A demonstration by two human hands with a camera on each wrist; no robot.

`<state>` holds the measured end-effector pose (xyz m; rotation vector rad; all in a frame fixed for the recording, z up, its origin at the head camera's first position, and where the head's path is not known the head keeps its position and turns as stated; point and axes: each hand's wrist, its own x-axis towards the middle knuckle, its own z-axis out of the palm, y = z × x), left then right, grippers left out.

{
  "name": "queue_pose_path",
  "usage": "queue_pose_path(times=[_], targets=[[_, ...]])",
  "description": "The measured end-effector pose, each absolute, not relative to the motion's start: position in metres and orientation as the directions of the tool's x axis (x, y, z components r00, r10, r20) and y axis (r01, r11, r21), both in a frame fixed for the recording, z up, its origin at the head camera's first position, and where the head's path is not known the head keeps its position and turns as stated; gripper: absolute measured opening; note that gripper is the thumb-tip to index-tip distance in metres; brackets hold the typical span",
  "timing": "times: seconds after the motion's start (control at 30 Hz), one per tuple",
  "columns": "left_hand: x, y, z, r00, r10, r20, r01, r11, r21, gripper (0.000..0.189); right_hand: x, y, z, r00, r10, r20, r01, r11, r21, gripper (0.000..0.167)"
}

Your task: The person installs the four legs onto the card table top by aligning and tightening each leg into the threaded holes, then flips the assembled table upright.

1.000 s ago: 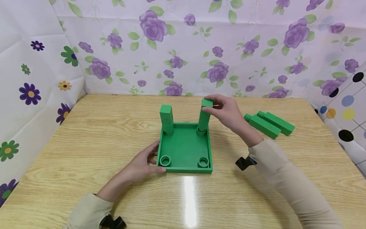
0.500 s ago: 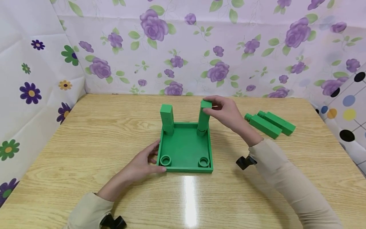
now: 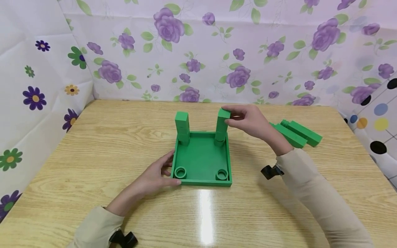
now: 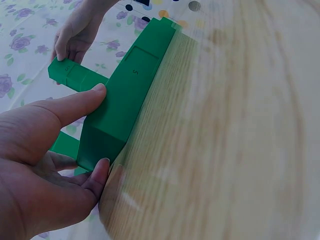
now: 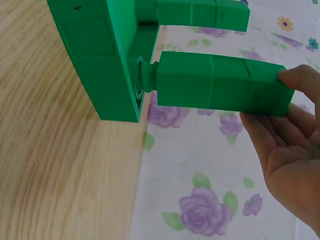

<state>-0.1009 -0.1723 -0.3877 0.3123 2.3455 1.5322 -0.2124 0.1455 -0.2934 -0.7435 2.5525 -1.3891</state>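
My left hand (image 3: 154,176) grips the near left corner of a green square tray-like tabletop (image 3: 202,155) with a raised rim. In the left wrist view its thumb lies on the side wall. At the far right corner, my right hand (image 3: 250,120) holds the top end of a green square leg (image 3: 221,126) between thumb and fingers. The leg's threaded neck (image 5: 148,76) is partly visible at the round socket in the right wrist view. Another green leg (image 3: 182,123) stands upright in the far left corner. Round sockets (image 3: 180,173) show at both near corners.
Two loose green legs (image 3: 305,132) with threaded ends lie side by side on the wooden table (image 3: 93,151), right of the tabletop and partly behind the right forearm. Flowered cloth (image 3: 133,62) hangs along the back and left.
The leg in my right hand has come down into the far right socket, turned a little and straightened. My right hand has shifted slightly right; the left hand keeps its hold.
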Motion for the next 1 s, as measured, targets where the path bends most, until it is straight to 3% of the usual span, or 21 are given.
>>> queue_pose_path(times=[0.3, 0.6, 1.0], targets=[[-0.101, -0.173, -0.386, -0.926, 0.351, -0.141, 0.014, 0.403, 0.915, 0.098, -0.211, 0.142, -0.301, -0.888, -0.428, 0.167, -0.381, 0.483, -0.788, 0.052], [-0.101, -0.173, -0.388, -0.924, 0.361, -0.129, 0.027, 0.397, 0.917, 0.098, -0.21, 0.132, -0.308, -0.921, -0.349, 0.176, -0.327, 0.442, -0.835, 0.054], [-0.101, -0.173, -0.388, -0.923, 0.359, -0.137, 0.021, 0.403, 0.915, 0.097, -0.204, 0.119, -0.316, -0.92, -0.28, 0.273, -0.38, 0.48, -0.791, 0.04]])
